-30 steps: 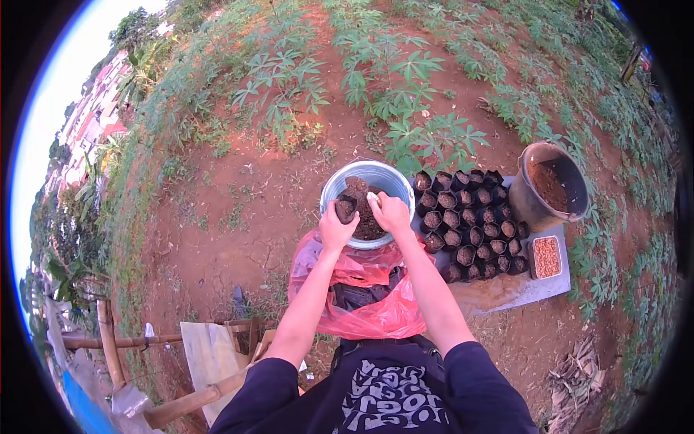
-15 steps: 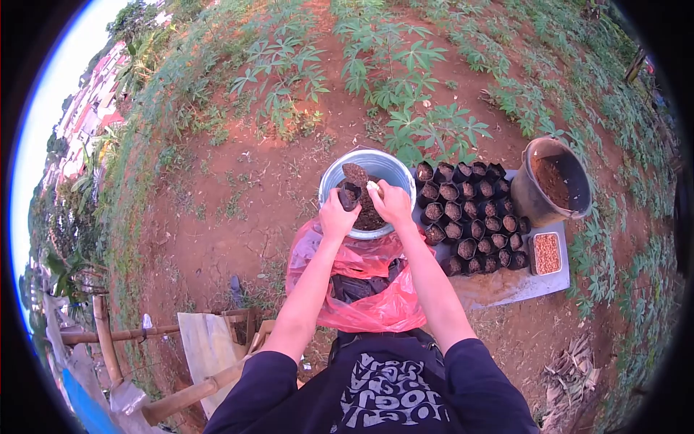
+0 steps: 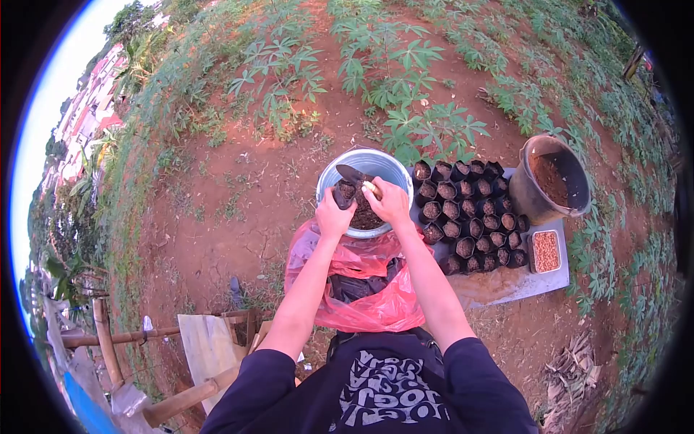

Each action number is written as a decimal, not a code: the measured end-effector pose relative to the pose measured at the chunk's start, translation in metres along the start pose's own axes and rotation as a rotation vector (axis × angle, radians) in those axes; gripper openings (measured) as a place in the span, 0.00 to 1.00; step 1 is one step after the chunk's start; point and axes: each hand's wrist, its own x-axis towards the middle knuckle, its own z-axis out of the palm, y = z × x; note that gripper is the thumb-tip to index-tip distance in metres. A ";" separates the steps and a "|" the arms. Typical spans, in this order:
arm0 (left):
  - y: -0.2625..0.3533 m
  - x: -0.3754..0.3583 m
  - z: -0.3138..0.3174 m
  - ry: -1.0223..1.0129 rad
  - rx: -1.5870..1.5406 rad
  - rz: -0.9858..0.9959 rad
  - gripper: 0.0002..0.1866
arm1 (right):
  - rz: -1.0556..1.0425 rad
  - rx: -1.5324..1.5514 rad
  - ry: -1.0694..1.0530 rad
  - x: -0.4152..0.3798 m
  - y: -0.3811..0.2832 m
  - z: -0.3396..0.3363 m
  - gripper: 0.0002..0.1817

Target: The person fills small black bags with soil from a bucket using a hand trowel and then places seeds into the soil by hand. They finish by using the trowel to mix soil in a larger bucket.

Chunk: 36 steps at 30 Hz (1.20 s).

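My left hand [image 3: 335,215] is closed around a small black planting bag [image 3: 344,194] with dark soil in its mouth, held over the bucket [image 3: 396,176]. In my right hand [image 3: 391,202] is the light handle of a hand trowel [image 3: 352,173]. The trowel's dark blade points left, just above the bag's opening, and little soil shows on it. Dark soil [image 3: 367,217] lies inside the light blue bucket beneath both hands. Against the near side of the bucket sits a red plastic bag [image 3: 303,253] with black planting bags [image 3: 358,283] in it.
Several rows of soil-filled black bags [image 3: 467,207] stand right of the bucket on a pale sheet [image 3: 524,288]. A dark bucket [image 3: 538,199] with reddish soil and a tray of orange-brown grains [image 3: 546,252] are beyond them. Bamboo poles [image 3: 155,333] lie at lower left; leafy plants [image 3: 426,130] grow ahead.
The trowel blade, heaped with soil before, has tipped over the bag and now shows its dark metal. Both hands stay in nearly the same place.
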 end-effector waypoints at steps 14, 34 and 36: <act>-0.002 -0.001 -0.003 0.019 -0.024 0.057 0.31 | 0.226 -0.511 -0.187 0.001 0.031 0.043 0.20; -0.003 0.002 -0.002 0.010 -0.024 0.086 0.31 | 0.209 -0.492 -0.782 0.016 0.010 0.019 0.25; -0.004 0.002 -0.003 0.001 -0.035 0.072 0.31 | 0.210 -0.480 -0.792 0.016 0.009 0.021 0.26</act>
